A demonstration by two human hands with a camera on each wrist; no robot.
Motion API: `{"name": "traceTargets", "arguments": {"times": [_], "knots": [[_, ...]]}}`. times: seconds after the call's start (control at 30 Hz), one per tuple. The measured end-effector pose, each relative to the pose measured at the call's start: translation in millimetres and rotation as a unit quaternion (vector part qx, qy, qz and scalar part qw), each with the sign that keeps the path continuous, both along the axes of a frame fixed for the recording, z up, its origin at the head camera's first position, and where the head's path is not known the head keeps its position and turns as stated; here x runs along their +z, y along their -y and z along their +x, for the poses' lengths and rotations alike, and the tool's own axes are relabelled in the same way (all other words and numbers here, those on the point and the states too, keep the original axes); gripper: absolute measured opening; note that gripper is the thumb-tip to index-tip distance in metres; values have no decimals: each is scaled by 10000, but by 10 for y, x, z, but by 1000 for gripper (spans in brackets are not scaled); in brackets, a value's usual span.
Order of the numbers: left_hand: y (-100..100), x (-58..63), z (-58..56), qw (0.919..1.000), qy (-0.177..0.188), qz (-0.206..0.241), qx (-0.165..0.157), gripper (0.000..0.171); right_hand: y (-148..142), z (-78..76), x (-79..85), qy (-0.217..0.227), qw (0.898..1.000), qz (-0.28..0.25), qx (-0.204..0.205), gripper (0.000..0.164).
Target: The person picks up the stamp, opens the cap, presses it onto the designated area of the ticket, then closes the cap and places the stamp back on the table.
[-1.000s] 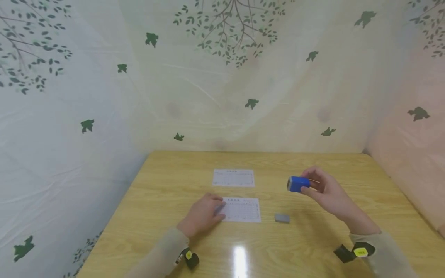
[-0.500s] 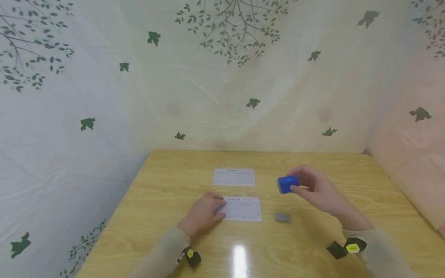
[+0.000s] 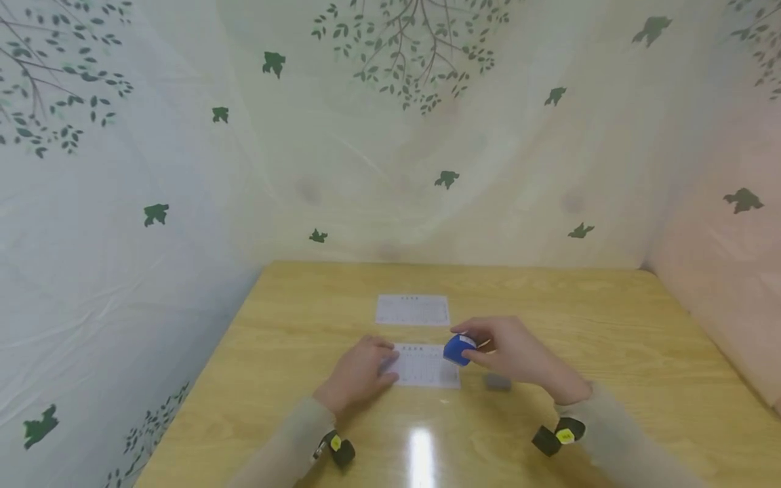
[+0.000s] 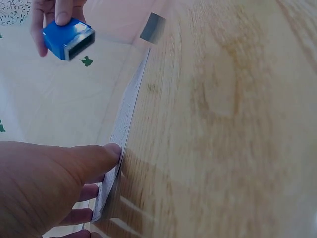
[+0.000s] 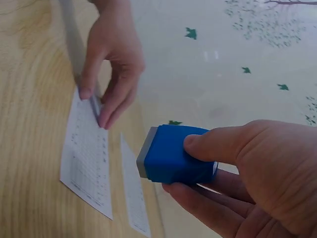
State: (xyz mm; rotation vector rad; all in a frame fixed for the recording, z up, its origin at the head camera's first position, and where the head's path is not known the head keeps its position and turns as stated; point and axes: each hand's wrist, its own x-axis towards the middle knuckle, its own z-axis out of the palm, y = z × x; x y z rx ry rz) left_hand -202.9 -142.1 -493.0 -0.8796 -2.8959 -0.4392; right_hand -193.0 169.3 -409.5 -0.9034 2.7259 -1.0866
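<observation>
A blue stamp [image 3: 459, 349] is pinched between the thumb and fingers of my right hand [image 3: 509, 349]. It hangs tilted above the right edge of the nearer printed slip [image 3: 424, 366]. In the right wrist view the stamp [image 5: 176, 153] shows a grey rim at its stamping end, and the left wrist view shows that end as a dark rectangle on the stamp [image 4: 69, 39]. My left hand [image 3: 360, 373] rests on the left end of the nearer slip, thumb and fingertips pressing it to the table. That end is partly hidden by the fingers.
A second printed slip [image 3: 412, 310] lies farther back on the wooden table [image 3: 293, 305]. The small grey cap [image 3: 497, 382] lies right of the nearer slip, below my right hand. A leaf-patterned curtain [image 3: 366, 135] stands behind the table and along its sides.
My right hand has moved left and nearer with the stamp, from the right of the slips to above the nearer slip's right edge, and the stamping end has turned downward. The left hand stays put.
</observation>
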Motion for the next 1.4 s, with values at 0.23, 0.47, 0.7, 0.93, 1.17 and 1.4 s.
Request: {"name": "traceTargets", "arguments": {"times": [0.23,0.47,0.7,0.93,1.17,1.4], "knots": [[-19,15,-10,9997,240,-2,40,44,152,7,-126,27,9997,232,24,19],[-18,10,18,9997,242,-69,37,44,189,8,-253,169,9990,397,121,20],[-28,30,0,9999,137,-29,-16,43,191,-11,-289,245,9985,476,126,24],[-46,12,3,9998,200,-48,2,44,202,-6,-372,243,9985,477,122,24],[-14,16,7,9999,74,-63,-49,43,226,-10,-436,249,9985,465,135,23],[22,48,15,9999,159,-50,21,43,272,-37,-442,158,9981,567,167,23]]}}
